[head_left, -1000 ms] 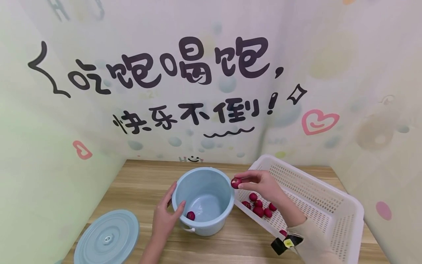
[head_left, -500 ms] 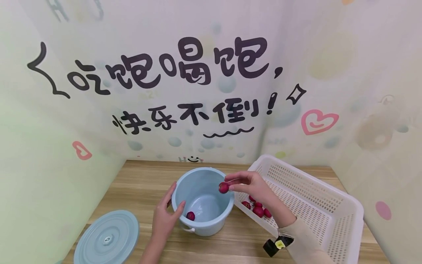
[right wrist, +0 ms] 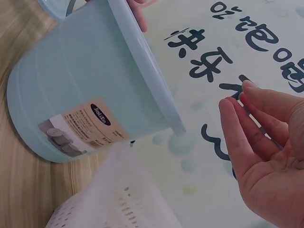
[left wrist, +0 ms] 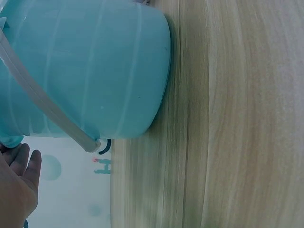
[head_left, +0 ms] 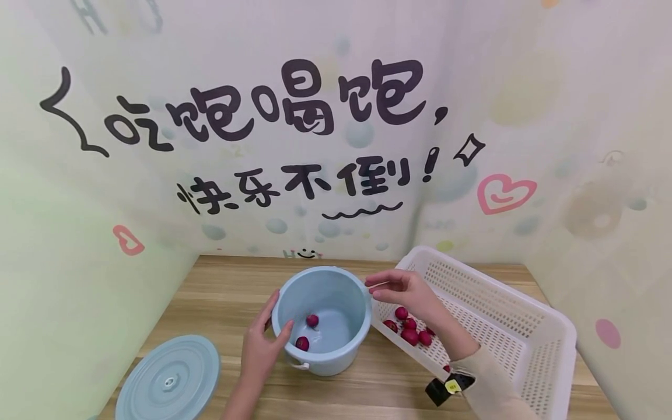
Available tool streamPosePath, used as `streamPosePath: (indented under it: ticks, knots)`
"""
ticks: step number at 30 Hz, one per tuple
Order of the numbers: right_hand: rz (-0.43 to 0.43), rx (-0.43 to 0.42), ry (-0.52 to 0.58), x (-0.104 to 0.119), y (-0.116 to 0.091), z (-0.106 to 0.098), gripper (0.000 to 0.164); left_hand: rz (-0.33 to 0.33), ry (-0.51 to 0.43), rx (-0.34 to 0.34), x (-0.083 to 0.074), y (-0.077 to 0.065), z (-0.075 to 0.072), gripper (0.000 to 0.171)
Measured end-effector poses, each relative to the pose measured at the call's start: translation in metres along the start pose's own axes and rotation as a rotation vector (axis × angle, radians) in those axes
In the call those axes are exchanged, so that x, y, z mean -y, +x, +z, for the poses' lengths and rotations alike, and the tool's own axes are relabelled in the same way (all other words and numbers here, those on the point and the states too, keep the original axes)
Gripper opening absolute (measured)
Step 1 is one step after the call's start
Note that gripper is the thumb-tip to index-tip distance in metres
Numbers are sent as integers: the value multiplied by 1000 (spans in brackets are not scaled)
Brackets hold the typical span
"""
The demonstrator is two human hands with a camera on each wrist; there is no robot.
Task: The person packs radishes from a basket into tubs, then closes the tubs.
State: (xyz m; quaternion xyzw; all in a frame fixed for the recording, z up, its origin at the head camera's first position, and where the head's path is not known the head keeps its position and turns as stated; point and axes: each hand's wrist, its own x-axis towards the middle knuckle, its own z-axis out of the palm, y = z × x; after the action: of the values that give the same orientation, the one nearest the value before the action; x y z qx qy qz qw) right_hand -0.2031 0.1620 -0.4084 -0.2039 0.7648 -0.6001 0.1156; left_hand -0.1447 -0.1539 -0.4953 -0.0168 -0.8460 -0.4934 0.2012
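A light-blue bucket (head_left: 329, 363) stands upright on the wooden table. My left hand (head_left: 262, 341) grips its rim at the left, thumb over the edge and fingers along the outside. In the left wrist view, the bucket's wall and a pale handle (left wrist: 45, 102) fill much of the picture. Two small, round, dark-red things that look like radishes lie at the bottom, one radish (head_left: 312, 321) behind the other radish (head_left: 302, 343). Just beyond the right rim hovers my right hand (head_left: 415, 294), fingers loosely bent and holding nothing. More radishes (head_left: 409, 336) lie in the white basket (head_left: 564, 350).
The basket, with perforated walls, stands slanted right of the bucket, close to it. A round blue lid (head_left: 169, 382) lies flat at the front left. Behind the table (head_left: 236, 286) rises a printed wall (head_left: 294, 35). My right sleeve crosses the basket's near side.
My right hand carried a radish left over the bucket and let it go. It now lies inside with the first one, and the hand has drawn back right. The left hand stayed put.
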Motion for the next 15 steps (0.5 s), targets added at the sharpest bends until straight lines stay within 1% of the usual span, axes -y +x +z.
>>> streamPosePath:
  ticks: [4, 11, 15]
  knots:
    - [18, -6, -5, -1, -2, -5, 38, -5, -12, 9, 0, 0, 0, 66]
    - [3, -27, -35, -5, -6, -16, 37, -12, -15, 17, 0, 0, 0, 66]
    - [15, -43, -38, -6, -9, -22, 36, -14, -13, 14, 0, 1, 0, 66]
